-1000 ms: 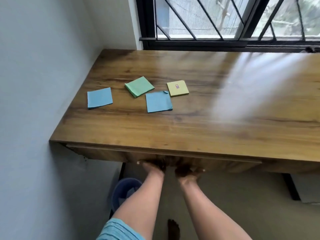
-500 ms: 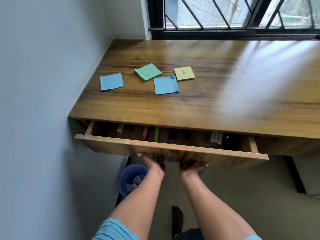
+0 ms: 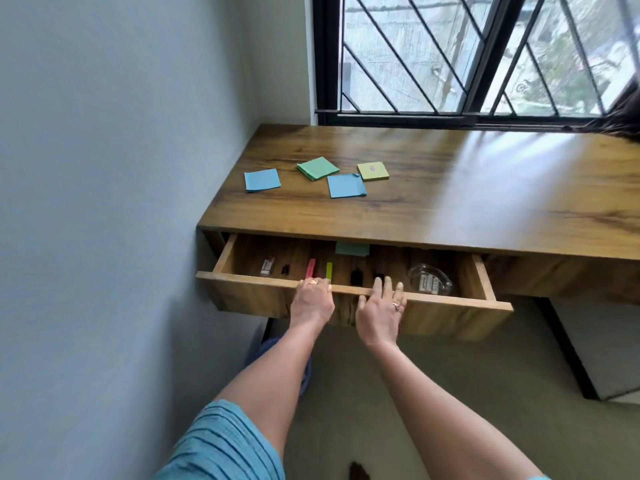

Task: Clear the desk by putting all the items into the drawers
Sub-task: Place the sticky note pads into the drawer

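Wooden drawer (image 3: 450, 301) is open.
Edge gripped by curled left hand (image 3: 311, 301), right hand (image 3: 379, 308) fingers spread; sticky notes (image 3: 346, 185) should be lifted next.

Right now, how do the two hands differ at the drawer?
The left hand bends its fingers over the drawer's front edge; the right hand holds its fingers straight and spread across it. The left hand is nearer the wall; the right hand is nearer the glass dish. Both are at the open drawer's front.
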